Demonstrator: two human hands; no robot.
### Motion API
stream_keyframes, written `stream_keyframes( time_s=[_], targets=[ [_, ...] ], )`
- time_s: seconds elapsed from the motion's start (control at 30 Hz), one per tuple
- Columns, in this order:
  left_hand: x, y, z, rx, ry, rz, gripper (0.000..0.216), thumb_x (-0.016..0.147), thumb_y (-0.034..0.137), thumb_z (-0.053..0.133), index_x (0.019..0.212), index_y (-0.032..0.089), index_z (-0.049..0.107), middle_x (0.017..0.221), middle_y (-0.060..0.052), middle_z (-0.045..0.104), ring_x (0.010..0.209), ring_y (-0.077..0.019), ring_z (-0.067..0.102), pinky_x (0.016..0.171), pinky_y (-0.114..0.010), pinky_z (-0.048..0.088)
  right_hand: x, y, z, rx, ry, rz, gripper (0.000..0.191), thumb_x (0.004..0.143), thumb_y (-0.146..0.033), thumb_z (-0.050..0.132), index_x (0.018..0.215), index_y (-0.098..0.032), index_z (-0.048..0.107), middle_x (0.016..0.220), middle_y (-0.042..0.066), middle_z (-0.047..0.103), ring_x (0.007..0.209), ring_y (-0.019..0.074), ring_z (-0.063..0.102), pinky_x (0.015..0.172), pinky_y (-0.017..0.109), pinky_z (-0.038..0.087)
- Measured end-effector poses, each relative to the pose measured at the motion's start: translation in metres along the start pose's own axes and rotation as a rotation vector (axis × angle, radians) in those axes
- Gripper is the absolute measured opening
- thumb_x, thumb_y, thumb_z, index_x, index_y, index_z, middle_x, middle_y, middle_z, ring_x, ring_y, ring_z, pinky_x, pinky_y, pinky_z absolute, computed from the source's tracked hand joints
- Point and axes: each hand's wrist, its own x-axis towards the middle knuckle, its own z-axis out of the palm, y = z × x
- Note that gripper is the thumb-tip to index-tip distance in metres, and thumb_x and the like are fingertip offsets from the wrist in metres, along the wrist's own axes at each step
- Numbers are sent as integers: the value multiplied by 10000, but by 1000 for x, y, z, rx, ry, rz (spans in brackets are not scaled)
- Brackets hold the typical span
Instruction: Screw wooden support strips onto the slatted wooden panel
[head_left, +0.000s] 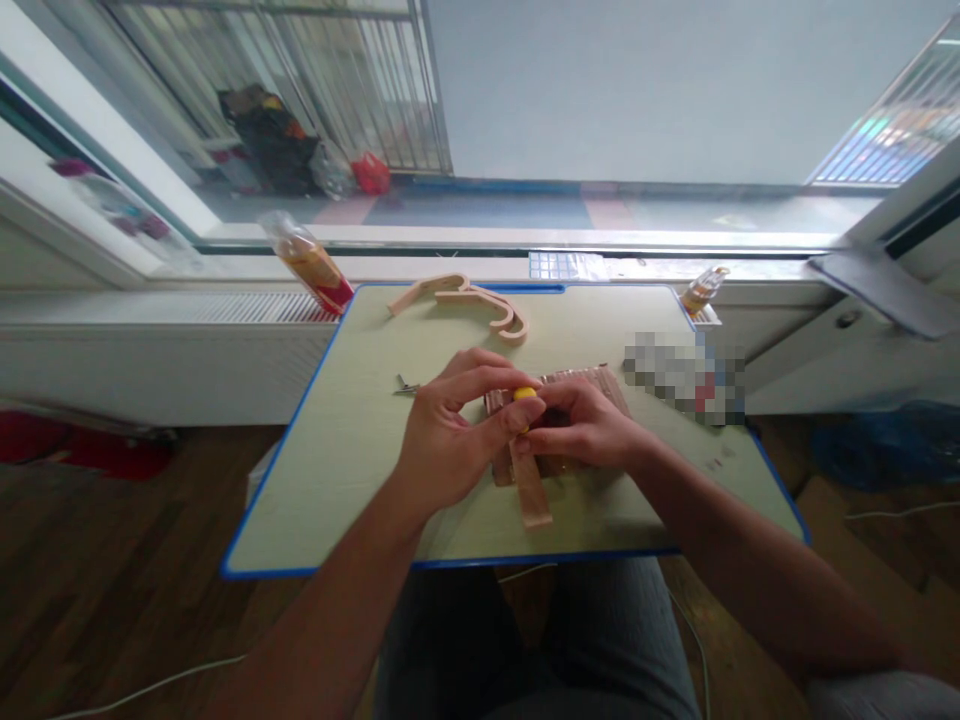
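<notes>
My left hand (457, 435) is closed, pinching a small yellow piece (525, 394) between thumb and fingers. Its exact kind is hidden by the fingertips. Against it, my right hand (589, 425) is also closed, with thumb and fingers at the upper end of a light wooden strip (533, 498). The strip's straight end points toward me; the other end is covered by my fingers. Underneath both hands lies a shiny copper-brown packet (611, 392). Several small metal screws or pins (406, 385) lie left of my left hand.
Curved wooden pieces (480, 296) with hooked ends lie at the back of the blue-edged table (322, 500). A blurred-out item (679, 375) is on the right. Bottles (311, 262) (703, 290) stand beyond the back corners, by the window sill.
</notes>
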Motion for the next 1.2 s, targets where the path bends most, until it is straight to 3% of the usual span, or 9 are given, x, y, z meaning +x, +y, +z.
stream_keyframes(
  time_s=[0.13, 0.3, 0.53, 0.6, 0.77, 1.07, 1.2],
  targets=[
    [-1, 4, 4, -8, -74, -42, 216, 979, 351, 836, 1183, 291, 872, 1097, -61, 752, 1037, -209, 700, 910, -357, 568, 0, 6, 2, -6, 36, -20, 368, 853, -477, 916, 918, -171, 722, 755, -33, 579, 691, 128, 508, 606, 256, 463],
    [-1, -2, 8, 58, 97, -26, 317, 800, 314, 1000, 1063, 257, 833, 939, -3, 774, 888, -182, 670, 863, -347, 511, 0, 3, -1, -15, 47, -13, 382, 812, -451, 954, 940, -172, 728, 793, -21, 601, 738, 140, 526, 617, 250, 455],
    [4, 4, 0, 25, -47, -9, 184, 958, 363, 858, 1118, 277, 885, 1090, -65, 738, 1042, -213, 695, 926, -360, 565, 0, 5, -4, 34, -8, 21, 384, 855, -488, 915, 918, -155, 735, 774, -24, 599, 697, 127, 524, 649, 270, 477],
    [4, 7, 2, 34, -70, -20, 223, 942, 371, 873, 1138, 264, 869, 1076, -61, 751, 1020, -212, 694, 911, -358, 560, -1, 8, -2, 45, 0, 22, 395, 850, -497, 917, 936, -165, 722, 771, -34, 585, 687, 124, 516, 645, 269, 481],
    [2, 2, 6, 81, 37, -12, 307, 794, 346, 1006, 1007, 240, 813, 917, -12, 766, 876, -193, 661, 851, -355, 509, -1, 6, -3, 31, 21, 29, 382, 831, -462, 944, 939, -172, 720, 784, -36, 585, 717, 129, 517, 645, 258, 462],
    [3, 9, -4, 44, -124, -8, 227, 954, 345, 861, 1168, 273, 858, 1119, -68, 812, 1077, -246, 718, 970, -408, 560, 1, 4, -6, 2, 6, -6, 388, 847, -504, 919, 917, -161, 753, 747, -33, 584, 699, 129, 511, 635, 265, 450],
    [2, 10, 1, 107, -3, 7, 316, 803, 358, 996, 1043, 243, 826, 961, -33, 779, 920, -212, 680, 868, -367, 532, 0, 6, -4, -13, 22, -7, 429, 811, -522, 947, 936, -175, 727, 783, -33, 600, 718, 135, 529, 638, 262, 466]
  ],
)
